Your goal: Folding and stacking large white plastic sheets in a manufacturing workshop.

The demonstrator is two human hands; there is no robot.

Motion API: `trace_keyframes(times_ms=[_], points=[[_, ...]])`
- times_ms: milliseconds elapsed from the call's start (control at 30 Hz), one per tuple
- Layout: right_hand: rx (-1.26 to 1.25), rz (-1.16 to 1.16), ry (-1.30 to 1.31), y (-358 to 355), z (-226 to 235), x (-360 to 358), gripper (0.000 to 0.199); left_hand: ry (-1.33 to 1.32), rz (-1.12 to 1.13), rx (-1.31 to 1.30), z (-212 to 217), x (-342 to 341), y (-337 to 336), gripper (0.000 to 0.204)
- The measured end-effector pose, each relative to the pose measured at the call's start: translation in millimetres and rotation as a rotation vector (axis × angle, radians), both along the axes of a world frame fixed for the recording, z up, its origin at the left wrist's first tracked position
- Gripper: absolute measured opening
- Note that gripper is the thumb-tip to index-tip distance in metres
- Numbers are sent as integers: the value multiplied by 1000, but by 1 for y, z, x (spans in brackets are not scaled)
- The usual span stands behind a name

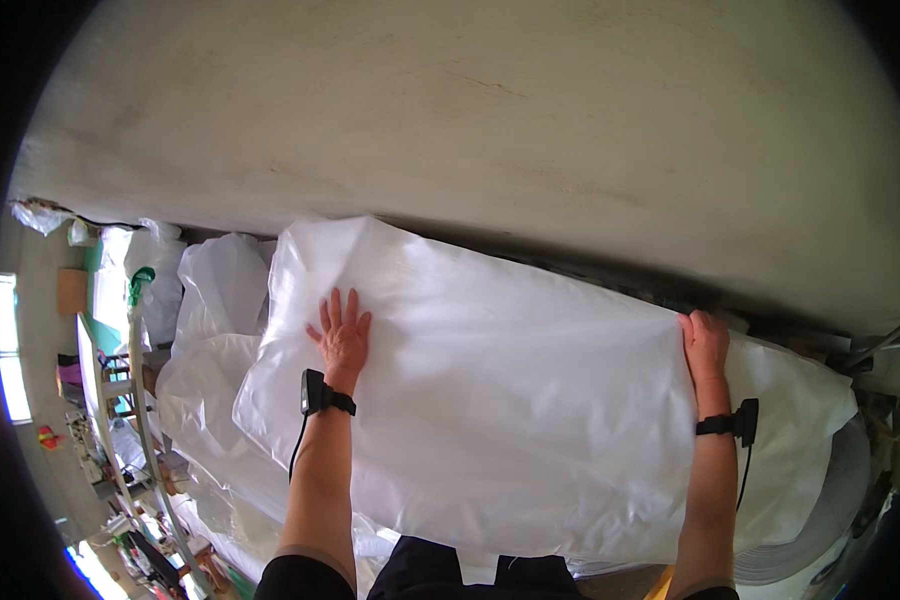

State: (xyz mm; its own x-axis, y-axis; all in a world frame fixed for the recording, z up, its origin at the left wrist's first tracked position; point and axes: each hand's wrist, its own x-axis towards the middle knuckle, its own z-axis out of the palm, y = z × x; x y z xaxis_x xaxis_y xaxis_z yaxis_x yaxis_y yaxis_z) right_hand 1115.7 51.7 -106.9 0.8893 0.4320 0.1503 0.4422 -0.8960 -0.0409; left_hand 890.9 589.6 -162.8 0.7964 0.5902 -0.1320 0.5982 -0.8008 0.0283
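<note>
We see one large white plastic sheet [510, 400] spread in front of the person, covering whatever carries it, so we cannot tell what lies underneath. It runs from the left, where its upper corner rises near the pale wall [470, 110], across to the right, where it drapes over a rounded grey edge [830, 510]. Its near edge hangs just above the person's dark clothing at the bottom.

The left hand [342, 335] lies flat on the sheet near its upper left corner, palm down, fingers spread open and pressing on the plastic without gripping it. The right hand [705, 342] is at the far right edge of the sheet; its fingers curl over that edge and hold the plastic there. The two hands are well apart, with the smooth middle of the sheet between them. Each wrist carries one black band [322, 397] with a small box and a thin cable, two in all.

To the left of the sheet we count more white plastic: a bulging bag [220, 275] just beside the upper left corner, and crumpled sheeting [200, 400] below it, touching the main sheet. What the bag holds is hidden. Further left stands a metal rack [120, 420] with small cluttered things, too small to tell, and a bright window [8, 350] at the far left.
</note>
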Motion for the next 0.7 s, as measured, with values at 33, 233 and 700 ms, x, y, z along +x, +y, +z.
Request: trace_keyframes(times_ms=[33, 233, 700], points=[[11, 16, -3, 11, 6, -1, 24, 81, 129, -205, -8, -14, 17, 52], [149, 78, -120, 78, 88, -83, 38, -77, 5, -6, 41, -51, 8, 59], [-162, 305, 577, 32, -23, -366, 76, 270, -41, -261, 14, -222, -169, 83]])
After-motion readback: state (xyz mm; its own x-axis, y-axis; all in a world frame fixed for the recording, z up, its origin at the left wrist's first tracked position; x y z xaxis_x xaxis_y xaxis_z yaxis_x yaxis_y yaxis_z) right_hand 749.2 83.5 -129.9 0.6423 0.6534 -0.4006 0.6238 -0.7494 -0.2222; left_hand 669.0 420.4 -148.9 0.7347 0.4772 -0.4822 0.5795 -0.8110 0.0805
